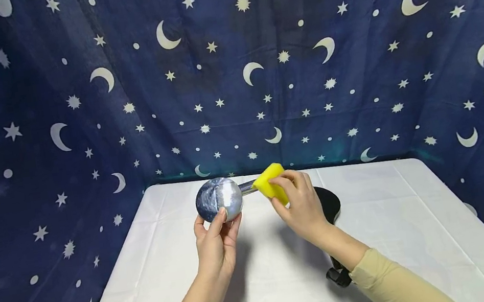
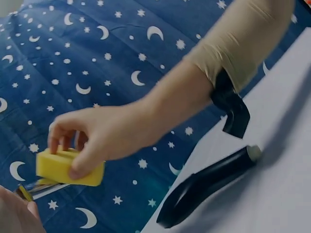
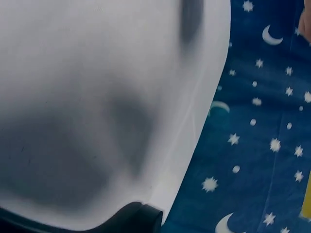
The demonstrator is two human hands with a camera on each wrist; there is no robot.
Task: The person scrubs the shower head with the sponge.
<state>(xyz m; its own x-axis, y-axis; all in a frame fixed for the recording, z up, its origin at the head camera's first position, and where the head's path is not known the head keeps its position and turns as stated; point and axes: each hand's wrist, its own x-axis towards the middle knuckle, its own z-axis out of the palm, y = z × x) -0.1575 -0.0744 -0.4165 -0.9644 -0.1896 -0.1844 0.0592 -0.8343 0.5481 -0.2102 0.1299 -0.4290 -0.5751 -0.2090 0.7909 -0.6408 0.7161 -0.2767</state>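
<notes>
My left hand point(image 1: 218, 247) holds the shiny round bowl of a metal ladle point(image 1: 218, 199) above the table, thumb over its near side. The ladle's handle runs right to a yellow sponge point(image 1: 271, 183), which my right hand point(image 1: 300, 204) pinches between thumb and fingers around the handle. In the left wrist view, the sponge point(image 2: 70, 167) sits on the handle, and the left hand point(image 2: 17, 213) shows only in the corner. The right wrist view catches just the sponge's edge point(image 3: 307, 199); the handle's far end is hidden.
A white cloth covers the table point(image 1: 387, 223). Dark blue fabric point(image 1: 234, 95) with moons and stars hangs behind and beside it. Under the right forearm is a dark curved thing point(image 1: 329, 203), its kind unclear. A black strap piece point(image 2: 231, 107) hangs at the right wrist.
</notes>
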